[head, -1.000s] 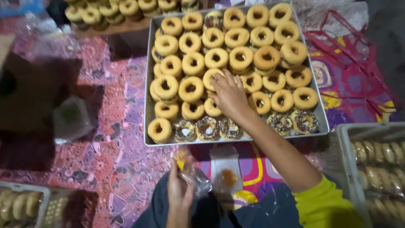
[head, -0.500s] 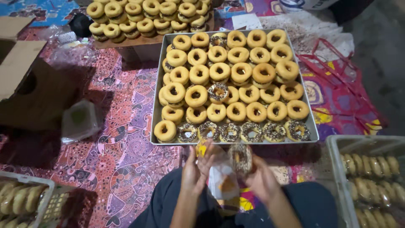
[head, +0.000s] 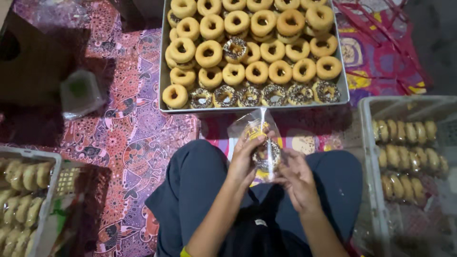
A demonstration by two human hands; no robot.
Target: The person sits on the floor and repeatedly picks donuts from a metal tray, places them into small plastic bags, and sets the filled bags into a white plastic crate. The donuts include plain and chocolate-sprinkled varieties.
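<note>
I have my left hand (head: 245,159) and right hand (head: 296,178) both gripping a clear bag (head: 254,131) with one sprinkled doughnut (head: 266,156) inside, bag mouth unsealed, while the tray (head: 163,71) just beyond my hands sits full of unbagged ones.

Home doughnut-packing spot: floor mat (head: 128,143), doughnut tray (head: 164,95), bagged-doughnut crates (head: 369,157).

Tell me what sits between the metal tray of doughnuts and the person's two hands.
In the head view, only the upper end of the clear plastic bag spans the gap from the tray to the left hand and right hand, over patterned cloth.
</note>
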